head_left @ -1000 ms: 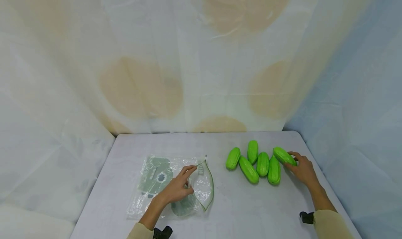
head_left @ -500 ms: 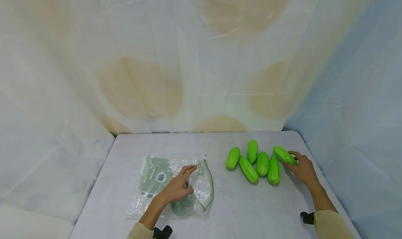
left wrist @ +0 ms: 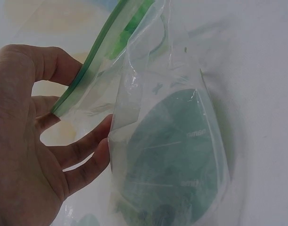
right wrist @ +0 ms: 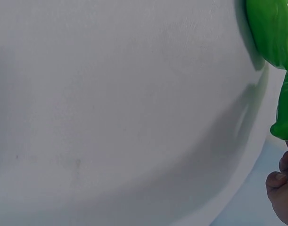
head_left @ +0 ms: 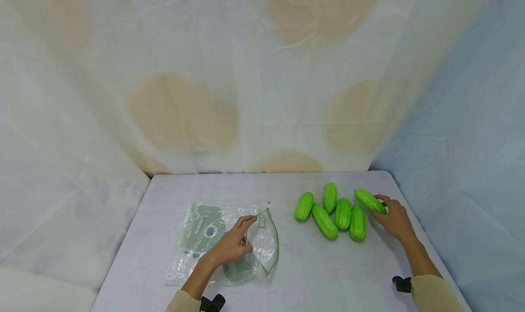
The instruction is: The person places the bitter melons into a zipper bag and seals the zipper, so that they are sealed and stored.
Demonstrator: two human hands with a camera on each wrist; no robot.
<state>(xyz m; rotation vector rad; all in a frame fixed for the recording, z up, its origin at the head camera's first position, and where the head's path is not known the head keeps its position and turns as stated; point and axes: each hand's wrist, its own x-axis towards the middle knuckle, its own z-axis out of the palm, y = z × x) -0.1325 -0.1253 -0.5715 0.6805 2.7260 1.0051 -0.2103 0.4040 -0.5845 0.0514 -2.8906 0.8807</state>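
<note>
A clear zip bag point(head_left: 264, 243) with a green-edged mouth lies on the left of the table in the head view. My left hand point(head_left: 232, 243) holds its mouth apart, and the left wrist view shows fingertips at the green zip edge point(left wrist: 89, 61) and the bag's near side. My right hand point(head_left: 394, 221) grips one end of a shiny green cucumber point(head_left: 366, 198) at the far right. That cucumber slants with its free end toward the back left. Only the fingertips of this hand show in the right wrist view, below the cucumber point(right wrist: 286, 113).
Several more cucumbers point(head_left: 342, 214) lie in a loose group between the bag and my right hand. Under the open bag spreads clear plastic with a pale green print point(head_left: 201, 230). The white table point(head_left: 320, 275) is bordered by hanging sheets point(head_left: 246, 75) behind and at both sides.
The cucumber in my right hand has shifted slightly toward the back left, away from the cucumber beside it. My left hand and the bag stay where they were.
</note>
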